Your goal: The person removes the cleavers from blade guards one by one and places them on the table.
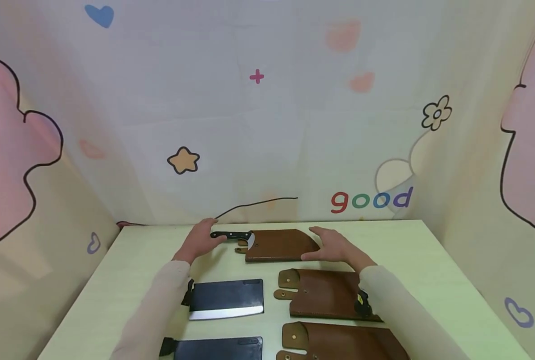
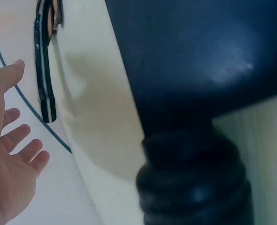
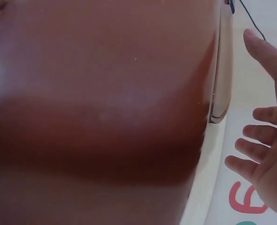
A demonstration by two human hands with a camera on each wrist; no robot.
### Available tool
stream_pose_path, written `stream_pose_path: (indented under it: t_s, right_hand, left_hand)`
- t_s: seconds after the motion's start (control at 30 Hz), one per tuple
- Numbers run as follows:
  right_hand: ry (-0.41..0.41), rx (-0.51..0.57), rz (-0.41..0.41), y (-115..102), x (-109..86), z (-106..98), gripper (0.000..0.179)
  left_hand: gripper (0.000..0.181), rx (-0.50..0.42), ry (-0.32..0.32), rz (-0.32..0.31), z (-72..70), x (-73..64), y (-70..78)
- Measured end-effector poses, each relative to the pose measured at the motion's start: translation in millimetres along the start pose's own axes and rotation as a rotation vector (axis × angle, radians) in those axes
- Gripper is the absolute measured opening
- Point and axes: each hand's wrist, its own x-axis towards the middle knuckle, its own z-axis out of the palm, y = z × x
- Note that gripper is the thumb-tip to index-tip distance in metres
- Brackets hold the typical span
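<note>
At the back of the table, a knife with a black riveted handle [image 1: 231,235] sits in a brown leather sheath [image 1: 281,245], the heel of its blade showing at the sheath's left end. My left hand [image 1: 199,242] is at the handle's left end, thumb and fingers spread. In the left wrist view, that hand [image 2: 11,140] appears beside the handle [image 2: 44,70] without wrapping it. On the other side, my right hand [image 1: 332,245] is at the sheath's rounded right end, thumb and fingers apart. The right wrist view has its fingers [image 3: 253,152] loosely extended.
Two dark-bladed cleavers lie nearer on the left, one [image 1: 226,295] behind the other [image 1: 217,350]. To their right are two larger brown leather sheaths, a farther one [image 1: 323,295] and a nearer one [image 1: 344,342]. A printed cloth wall [image 1: 267,150] rises behind the pale table [image 1: 429,270].
</note>
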Motion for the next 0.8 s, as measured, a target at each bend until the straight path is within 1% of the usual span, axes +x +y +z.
stream_pose_path:
  t_s: [0.1, 0.17, 0.27, 0.33, 0.43, 0.5, 0.6, 0.7, 0.8]
  right_hand:
    - [-0.019, 0.008, 0.011, 5, 0.5, 5, 0.107]
    - [-0.04, 0.013, 0.026, 7, 0.7, 8, 0.109]
    - [-0.064, 0.012, 0.034, 9, 1.5, 14, 0.111]
    - [-0.07, 0.028, 0.039, 9, 3.1, 16, 0.109]
    - [-0.06, 0.056, 0.011, 4, 7.6, 17, 0.106]
    - [-0.066, 0.081, 0.009, 0, 10.2, 18, 0.105]
    - [-0.089, 0.068, 0.017, -4, 10.6, 20, 0.106]
    - [-0.094, 0.053, 0.03, -6, 11.4, 23, 0.106]
    - [-0.069, 0.035, 0.014, -7, 16.3, 24, 0.104]
  left_hand:
    - [0.068, -0.003, -0.022, -0.017, 8.5, 2.6, 2.8]
    - [0.069, 0.001, -0.048, -0.02, 12.5, 3.8, 3.7]
    - [0.071, -0.012, -0.095, -0.018, 16.0, 6.5, 4.3]
    - [0.071, -0.013, -0.113, -0.004, 16.6, 9.8, 3.9]
    - [0.07, -0.015, -0.105, 0.002, 16.3, 14.6, 1.9]
    - [0.068, 0.003, -0.101, 0.007, 16.8, 16.3, 0.8]
    - [0.064, 0.005, -0.126, 0.007, 20.3, 15.7, 1.2]
    - [0.06, 0.007, -0.137, 0.011, 20.3, 14.6, 0.9]
    - [0.056, 0.008, -0.114, -0.002, 17.2, 13.0, 0.1]
